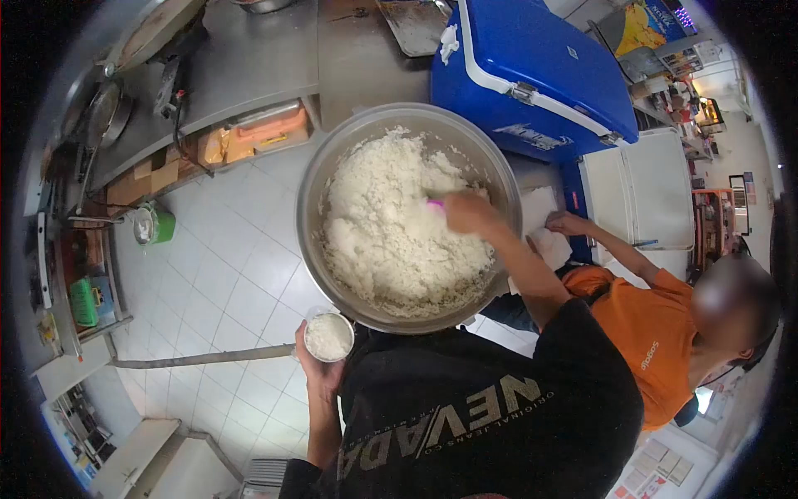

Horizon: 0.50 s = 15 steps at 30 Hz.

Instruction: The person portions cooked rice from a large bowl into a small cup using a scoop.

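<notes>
My left hand [320, 366] is wrapped around a white cup [341, 356] with white rice in it, just outside the near rim of a large round metal pot [311, 258]. Cooked rice [382, 224] is heaped inside the pot. Over the rice, my right hand [470, 214] is closed on a utensil [435, 204] with a pink part showing. Its working end is blurred and partly hidden, so its exact kind cannot be made out.
A blue cooler box [540, 66] stands beyond the pot. At right, a person in an orange shirt [640, 341] holds a whitish item [550, 248] near the pot. A metal counter [249, 50] runs along the upper left, with a green bucket [162, 226] on the tiled floor.
</notes>
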Each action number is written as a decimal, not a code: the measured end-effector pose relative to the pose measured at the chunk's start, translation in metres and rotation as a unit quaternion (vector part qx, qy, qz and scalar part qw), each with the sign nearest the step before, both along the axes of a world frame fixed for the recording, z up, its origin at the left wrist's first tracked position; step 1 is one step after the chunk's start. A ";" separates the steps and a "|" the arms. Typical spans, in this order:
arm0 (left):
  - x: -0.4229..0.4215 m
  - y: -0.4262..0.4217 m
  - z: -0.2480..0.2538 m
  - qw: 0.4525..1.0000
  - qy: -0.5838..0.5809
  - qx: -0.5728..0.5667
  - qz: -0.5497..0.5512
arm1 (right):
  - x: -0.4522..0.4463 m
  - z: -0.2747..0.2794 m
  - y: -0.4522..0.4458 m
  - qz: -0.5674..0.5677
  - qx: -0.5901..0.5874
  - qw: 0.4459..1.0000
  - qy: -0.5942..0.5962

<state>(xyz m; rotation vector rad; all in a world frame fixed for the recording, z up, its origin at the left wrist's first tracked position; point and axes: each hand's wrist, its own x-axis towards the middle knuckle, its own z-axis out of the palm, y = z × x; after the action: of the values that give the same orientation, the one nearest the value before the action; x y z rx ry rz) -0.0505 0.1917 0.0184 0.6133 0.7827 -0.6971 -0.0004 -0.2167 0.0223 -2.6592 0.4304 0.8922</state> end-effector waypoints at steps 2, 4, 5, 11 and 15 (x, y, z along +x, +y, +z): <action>-0.001 0.003 -0.004 1.000 0.003 0.007 0.013 | -0.025 0.034 0.042 0.063 -0.015 0.996 -0.054; 0.003 0.001 -0.003 0.999 -0.009 0.023 0.031 | -0.031 0.051 0.061 0.107 -0.003 0.992 -0.062; 0.005 0.000 0.000 0.999 -0.015 0.035 0.029 | -0.020 0.058 0.058 0.046 -0.029 0.997 -0.059; 0.020 -0.002 0.020 0.999 -0.049 0.018 0.010 | 0.041 0.000 -0.034 -0.016 -0.132 0.979 -0.152; 0.022 0.002 0.015 0.997 -0.069 0.038 -0.017 | 0.069 -0.047 -0.055 0.039 -0.153 0.982 -0.102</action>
<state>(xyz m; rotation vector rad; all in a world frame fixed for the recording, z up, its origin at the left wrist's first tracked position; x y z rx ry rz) -0.0288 0.1937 0.0337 0.7379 0.6746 -0.6502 0.0682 -0.2718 -0.0251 -3.0288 0.4455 0.6063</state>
